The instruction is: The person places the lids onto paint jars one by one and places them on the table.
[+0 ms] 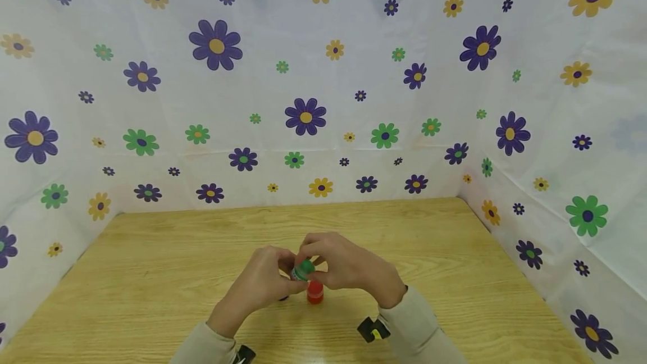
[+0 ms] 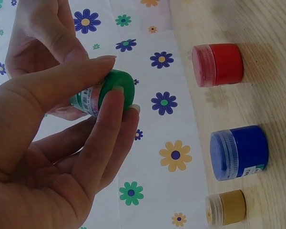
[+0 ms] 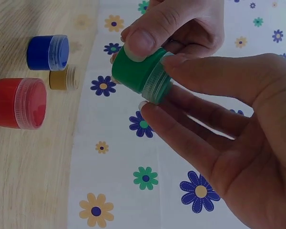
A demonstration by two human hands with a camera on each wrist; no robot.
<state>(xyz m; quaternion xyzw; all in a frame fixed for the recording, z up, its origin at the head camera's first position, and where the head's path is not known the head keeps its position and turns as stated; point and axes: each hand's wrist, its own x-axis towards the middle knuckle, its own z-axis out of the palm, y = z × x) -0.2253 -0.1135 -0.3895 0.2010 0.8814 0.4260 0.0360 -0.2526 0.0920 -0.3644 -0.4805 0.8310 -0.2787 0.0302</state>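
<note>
Above the table, both hands hold a small green paint jar [image 3: 131, 74] tilted on its side. My left hand [image 1: 260, 282] grips the green body between thumb and fingers. On the jar's clear ribbed lid [image 3: 157, 88], the thumb and fingertips of my right hand [image 1: 349, 265] pinch the rim. The lid sits on the jar in the right wrist view. A printed label [image 2: 89, 99] shows partly between the fingers in the left wrist view.
Below the hands, a red paint jar [image 1: 315, 293], a blue paint jar [image 2: 251, 150] and a smaller ochre paint jar [image 2: 234, 207] stand lidded on the wooden table [image 1: 151, 274]. Flowered white cloth [image 1: 283, 83] encloses the table's back and sides.
</note>
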